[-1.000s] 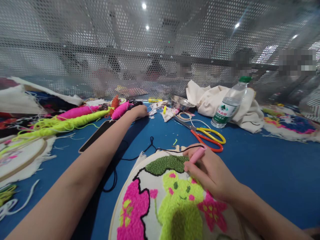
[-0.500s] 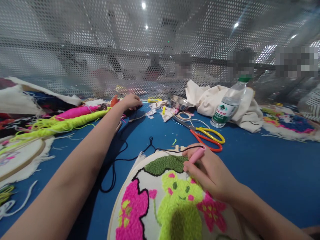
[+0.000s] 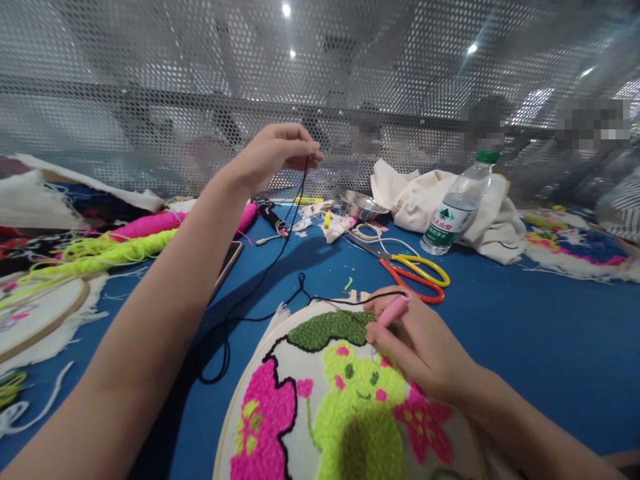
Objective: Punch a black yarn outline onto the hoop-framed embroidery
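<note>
Head: left hand (image 3: 273, 157) pinches black yarn (image 3: 293, 223), well above hoop rim (image 3: 239, 390).

Black yarn (image 3: 280, 250), pink punch needle (image 3: 393, 311), neon-green-and-pink embroidery (image 3: 345, 400), blue table (image 3: 525, 333)

Orange-and-yellow scissors (image 3: 415, 273) lie on the blue bench (image 3: 525, 333), near a water bottle (image 3: 457, 210) set against crumpled cream cloth (image 3: 415, 193). A small metal bowl (image 3: 361, 205) sits beyond them. Pink yarn (image 3: 145, 225) and neon-green yarn (image 3: 100, 250) lie far left.

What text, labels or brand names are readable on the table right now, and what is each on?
Water bottle label: white characters beside a mountain-shaped logo on green, too small and blurred to read.
Nothing else in view carries readable text.
</note>
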Available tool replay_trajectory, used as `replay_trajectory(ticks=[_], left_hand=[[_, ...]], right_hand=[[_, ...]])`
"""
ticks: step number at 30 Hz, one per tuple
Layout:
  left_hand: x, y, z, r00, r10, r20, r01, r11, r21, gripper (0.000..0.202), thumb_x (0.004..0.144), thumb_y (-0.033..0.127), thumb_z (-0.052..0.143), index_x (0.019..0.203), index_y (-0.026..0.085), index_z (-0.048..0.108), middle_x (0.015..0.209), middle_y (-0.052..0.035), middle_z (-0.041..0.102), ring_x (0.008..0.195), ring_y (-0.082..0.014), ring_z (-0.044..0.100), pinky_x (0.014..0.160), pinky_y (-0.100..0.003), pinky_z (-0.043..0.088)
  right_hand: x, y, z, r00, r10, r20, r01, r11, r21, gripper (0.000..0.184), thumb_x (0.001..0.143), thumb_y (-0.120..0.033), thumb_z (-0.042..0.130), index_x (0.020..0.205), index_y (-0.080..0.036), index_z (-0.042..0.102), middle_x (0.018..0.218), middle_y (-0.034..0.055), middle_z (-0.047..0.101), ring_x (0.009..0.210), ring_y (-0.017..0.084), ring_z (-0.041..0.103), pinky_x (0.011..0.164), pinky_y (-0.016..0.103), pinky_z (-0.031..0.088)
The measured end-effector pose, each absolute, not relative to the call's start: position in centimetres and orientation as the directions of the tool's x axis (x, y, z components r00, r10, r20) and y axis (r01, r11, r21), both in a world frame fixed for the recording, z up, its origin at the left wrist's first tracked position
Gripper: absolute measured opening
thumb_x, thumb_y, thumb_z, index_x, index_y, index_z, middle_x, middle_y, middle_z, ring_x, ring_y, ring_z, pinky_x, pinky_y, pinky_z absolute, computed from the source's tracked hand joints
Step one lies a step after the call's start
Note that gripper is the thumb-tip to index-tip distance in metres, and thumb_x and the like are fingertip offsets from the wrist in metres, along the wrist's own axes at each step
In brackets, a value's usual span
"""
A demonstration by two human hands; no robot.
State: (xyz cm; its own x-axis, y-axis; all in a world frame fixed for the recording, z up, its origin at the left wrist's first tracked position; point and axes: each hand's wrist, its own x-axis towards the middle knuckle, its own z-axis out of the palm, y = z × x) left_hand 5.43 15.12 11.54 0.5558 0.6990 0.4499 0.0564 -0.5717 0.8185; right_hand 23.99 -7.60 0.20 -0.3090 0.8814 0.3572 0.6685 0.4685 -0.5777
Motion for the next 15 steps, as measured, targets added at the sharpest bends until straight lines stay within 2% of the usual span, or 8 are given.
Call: replay_trajectory(ticks=[2,3,5,6,8,10,12,15], left_hand=[[5.3,13.2,12.6,0.699,0.546,0.462,-0.088,-0.575,0.813,0.006,0.082,0.016,0.056,0.079,0.011,0.055,0.09,-0.0052,0.067,0.086,-0.0152,0.063,0.09,-0.036,0.044],[5.2,12.4,13.1,0.781,0.459,0.423,-0.121,-0.553,0.824,0.005,0.082,0.016,0.054,0.079,0.012,0.056,0.091,-0.0051,0.068,0.089,-0.0171,0.064,0.091,-0.038,0.044],[4.9,11.4,13.7,0.909,0.344,0.237,-0.023,-0.526,0.85,0.005,0.08,0.019,0.056,0.08,0.014,0.058,0.085,-0.0043,0.069,0.092,-0.0219,0.064,0.087,-0.039,0.045],[4.7,11.2,13.8,0.927,0.36,0.101,0.119,-0.541,0.833,0.008,0.078,0.021,0.057,0.081,0.015,0.061,0.082,-0.0038,0.069,0.094,-0.0238,0.063,0.085,-0.038,0.046],[4.7,11.6,13.6,0.834,0.536,-0.13,0.473,-0.572,0.67,0.018,0.076,0.03,0.06,0.086,0.017,0.066,0.079,-0.0026,0.068,0.096,-0.0252,0.062,0.081,-0.034,0.046],[5.0,12.9,12.7,0.651,0.736,-0.186,0.726,-0.532,0.436,0.029,0.076,0.04,0.058,0.094,0.019,0.069,0.082,-0.0015,0.068,0.096,-0.0239,0.062,0.079,-0.03,0.046],[5.3,14.8,11.4,0.578,0.794,-0.19,0.8,-0.506,0.322,0.036,0.077,0.046,0.056,0.1,0.021,0.069,0.081,-0.0016,0.068,0.091,-0.0223,0.063,0.077,-0.028,0.046],[5.2,17.6,9.1,0.367,0.871,-0.326,0.93,-0.344,0.129,0.036,0.073,0.044,0.06,0.094,0.017,0.07,0.069,-0.0069,0.068,0.077,-0.0242,0.065,0.07,-0.029,0.049]], right_hand=[[24.0,-7.6,0.2,-0.313,0.88,0.357,0.667,0.471,-0.577,0.018,0.091,-0.024,0.042,0.073,-0.02,0.041,0.082,0.0038,0.052,0.084,0.019,0.049,0.074,0.036,0.038],[24.0,-7.6,0.2,-0.312,0.88,0.358,0.666,0.471,-0.578,0.018,0.091,-0.024,0.042,0.073,-0.02,0.041,0.082,0.0038,0.052,0.085,0.019,0.049,0.074,0.036,0.038],[24.0,-7.7,0.2,-0.308,0.88,0.36,0.666,0.47,-0.579,0.017,0.091,-0.024,0.042,0.074,-0.02,0.043,0.082,0.0038,0.052,0.085,0.019,0.049,0.074,0.036,0.038],[24.0,-7.7,0.1,-0.305,0.881,0.36,0.667,0.468,-0.58,0.017,0.091,-0.024,0.042,0.075,-0.02,0.043,0.083,0.004,0.052,0.085,0.019,0.049,0.074,0.036,0.038],[24.0,-7.7,0.1,-0.302,0.885,0.354,0.672,0.461,-0.58,0.016,0.091,-0.025,0.042,0.075,-0.02,0.044,0.082,0.0041,0.052,0.084,0.019,0.048,0.073,0.035,0.038],[24.1,-7.7,0.1,-0.301,0.885,0.356,0.677,0.461,-0.574,0.017,0.091,-0.025,0.042,0.075,-0.02,0.043,0.082,0.0042,0.053,0.083,0.019,0.048,0.072,0.035,0.038],[24.1,-7.7,0.1,-0.305,0.88,0.363,0.678,0.468,-0.566,0.017,0.091,-0.025,0.042,0.074,-0.02,0.043,0.083,0.0044,0.053,0.083,0.019,0.048,0.072,0.035,0.038],[24.1,-7.7,0.1,-0.312,0.879,0.36,0.679,0.471,-0.563,0.018,0.091,-0.025,0.041,0.073,-0.02,0.041,0.082,0.0045,0.053,0.083,0.019,0.048,0.073,0.035,0.038]])
